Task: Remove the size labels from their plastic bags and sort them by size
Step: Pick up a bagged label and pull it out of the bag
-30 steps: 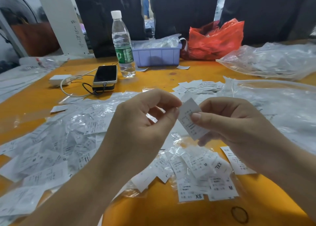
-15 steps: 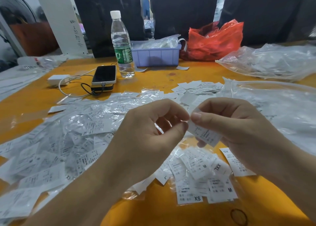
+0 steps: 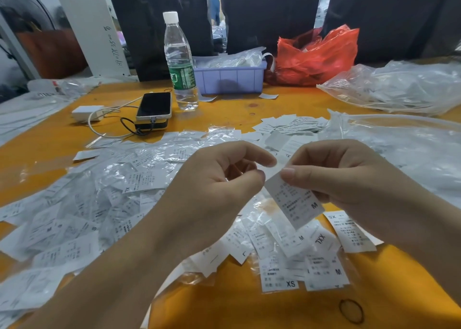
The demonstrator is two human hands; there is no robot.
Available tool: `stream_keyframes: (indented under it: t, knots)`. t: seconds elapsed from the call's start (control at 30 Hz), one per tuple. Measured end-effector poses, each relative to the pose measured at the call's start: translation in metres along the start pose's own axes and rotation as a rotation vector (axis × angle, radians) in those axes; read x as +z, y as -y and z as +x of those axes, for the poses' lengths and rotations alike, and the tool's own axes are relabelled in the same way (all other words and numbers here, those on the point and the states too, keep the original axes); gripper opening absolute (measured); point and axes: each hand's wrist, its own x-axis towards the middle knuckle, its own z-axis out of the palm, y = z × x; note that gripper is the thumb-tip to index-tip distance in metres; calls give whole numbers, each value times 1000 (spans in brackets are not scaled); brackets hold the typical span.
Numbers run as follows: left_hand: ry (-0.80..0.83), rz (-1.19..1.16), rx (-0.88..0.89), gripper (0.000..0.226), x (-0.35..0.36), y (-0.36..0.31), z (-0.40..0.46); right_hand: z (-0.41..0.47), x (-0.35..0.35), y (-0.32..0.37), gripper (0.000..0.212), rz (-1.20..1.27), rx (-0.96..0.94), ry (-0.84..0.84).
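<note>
A heap of bagged labels (image 3: 82, 204) is lying across the left and middle of the bench (image 3: 249, 308). Before it, at lower centre, loose labels (image 3: 299, 261) are lying. Both hands, left hand (image 3: 212, 194) and right hand (image 3: 349, 179), are meeting at frame centre, each pinching an M label (image 3: 295, 201). Behind, a phone (image 3: 154, 105) is lying left of a bottle (image 3: 180, 62), a tray (image 3: 229, 76) sitting right of the bottle.

Both forearms are reaching inward; the left hand (image 3: 214, 191) and right hand (image 3: 349, 179) are meeting fingertip to fingertip, each pinching with thumb and forefinger.
</note>
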Motion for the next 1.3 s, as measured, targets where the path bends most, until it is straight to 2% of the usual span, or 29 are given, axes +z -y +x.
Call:
stream_keyframes:
  t: [0.1,0.2,0.3,0.43,0.6,0.73,1.0,1.1,1.3]
  knots:
    - [-23,26,-1,17,-1,4,1,1,-6,2,22,-43,50,6]
    - [-64,124,24,9,-4,9,2,1,-11,5,25,-113,178,74]
    - [-50,326,8,7,-4,16,2,-2,-11,5,20,-373,255,103]
    - [21,655,-52,23,5,29,5,-3,-6,3,23,-632,191,-19]
    - [19,846,-64,37,9,35,11,-1,-9,-5,15,-762,90,-142]
    - [34,881,-57,29,10,35,11,4,-6,-14,4,-825,-16,-149]
    - [48,844,-33,22,13,32,13,23,1,-31,41,-1029,15,-27]
    - [40,844,-34,22,14,31,12,25,2,-33,36,-1046,10,-2]
    - [9,832,-45,22,13,30,13,23,6,-32,16,-1075,-156,-37]
